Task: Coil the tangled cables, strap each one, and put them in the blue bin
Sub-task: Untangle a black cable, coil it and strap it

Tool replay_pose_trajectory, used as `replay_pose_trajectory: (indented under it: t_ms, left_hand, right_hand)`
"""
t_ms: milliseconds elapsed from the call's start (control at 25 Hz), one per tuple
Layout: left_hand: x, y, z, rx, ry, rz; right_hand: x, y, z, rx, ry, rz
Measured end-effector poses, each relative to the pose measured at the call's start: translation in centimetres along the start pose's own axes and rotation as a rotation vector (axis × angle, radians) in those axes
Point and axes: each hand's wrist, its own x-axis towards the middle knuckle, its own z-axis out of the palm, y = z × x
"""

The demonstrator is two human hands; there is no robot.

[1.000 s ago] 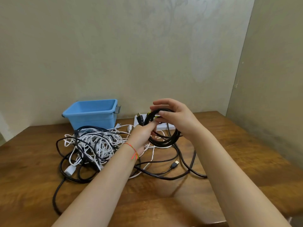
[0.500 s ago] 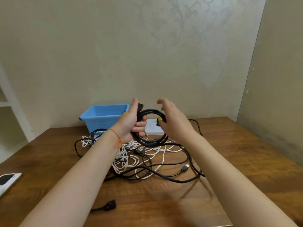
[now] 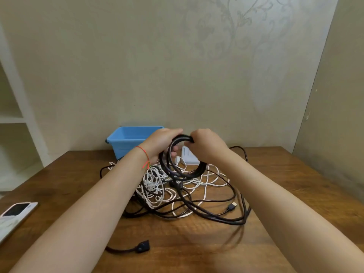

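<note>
Now the right hand has closed on the black coil again; the left hand grips it too. Loose loops could slip and tangle the white cables.

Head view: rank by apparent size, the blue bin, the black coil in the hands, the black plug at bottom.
1. Black cable coil, gripped by left hand and right hand.
2. Blue plastic bin: close to the coil, partly hidden, farther away, so unsure.
3. Black plug, clearly smallest.

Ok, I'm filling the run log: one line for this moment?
step: coiling | left hand: grips black coil | right hand: grips coil top | strap: none seen | blue bin: behind
</note>
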Motion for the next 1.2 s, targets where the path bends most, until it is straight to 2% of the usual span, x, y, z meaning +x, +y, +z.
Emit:
replay_pose_trajectory:
  t_ms: [80,200,360,400,520,640,680,760,920,1120,1200]
  left_hand:
    - [-0.1,-1.0,-0.1,-0.186,-0.078,-0.043]
    - [-0.2,-2.7,0.7,-0.323,-0.181,-0.057]
    - [-0.4,-4.0,3.1,-0.712,-0.174,-0.039]
    - [-0.4,-4.0,3.6,-0.725,-0.157,-0.033]
    - [0.2,-2.9,3.7,-0.388,-0.107,-0.020]
    - [0.6,-1.7,3.7,0.033,-0.135,-0.028]
    - [0.7,-1.3,4.1,0.121,-0.142,-0.028]
    - [1.0,-0.7,4.7,0.137,-0.153,-0.020]
    - [1.2,-1.7,4.5,-0.239,-0.192,0.020]
    - [0.5,-3.4,6.2,-0.724,-0.186,-0.001]
    - [0.5,-3.2,6.9,-0.828,-0.176,0.004]
  right_hand:
    - [-0.1,0.6,0.0,-0.078,0.077,0.097]
    - [-0.2,1.2,0.5,-0.188,0.132,0.159]
    - [0.2,3.1,1.1,0.079,0.143,0.288]
    - [0.2,3.8,1.4,0.101,0.129,0.280]
    - [-0.4,5.1,1.4,0.164,0.046,0.172]
    - [-1.4,5.1,1.1,0.485,-0.161,0.053]
    - [-1.7,5.0,1.0,0.572,-0.222,0.044]
    - [-1.9,5.2,1.3,0.715,-0.220,0.110]
    - [-1.5,6.0,1.3,1.119,-0.045,0.363]
    - [-0.6,5.8,1.8,1.570,0.207,0.562]
    - [-0.1,5.2,2.2,1.696,0.319,0.666]
